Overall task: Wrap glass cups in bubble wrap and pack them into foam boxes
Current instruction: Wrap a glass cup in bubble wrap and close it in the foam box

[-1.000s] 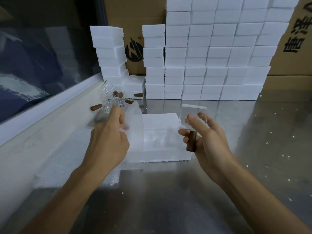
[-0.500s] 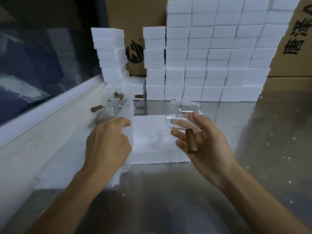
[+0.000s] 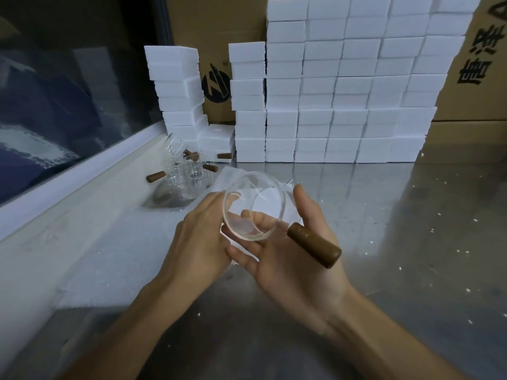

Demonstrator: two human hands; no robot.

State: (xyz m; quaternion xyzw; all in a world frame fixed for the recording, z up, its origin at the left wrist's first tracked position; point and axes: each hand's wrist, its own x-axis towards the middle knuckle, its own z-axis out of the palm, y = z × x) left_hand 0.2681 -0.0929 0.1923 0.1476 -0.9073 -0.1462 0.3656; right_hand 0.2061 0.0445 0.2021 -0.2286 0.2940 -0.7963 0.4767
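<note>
The right hand [image 3: 290,259] cradles a glass cup [image 3: 253,205] on its side, mouth toward the camera, its brown handle [image 3: 314,248] lying across the palm. The left hand [image 3: 200,237] touches the cup's left rim, with bubble wrap [image 3: 236,176] behind the cup. More cups [image 3: 183,171] stand near the window ledge, and foam boxes [image 3: 343,86] are stacked at the back of the counter [image 3: 411,229].

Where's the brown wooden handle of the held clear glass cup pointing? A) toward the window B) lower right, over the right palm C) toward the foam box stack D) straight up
B: the clear glass cup lies in the right hand, its brown wooden handle angling lower right across the palm.
</note>
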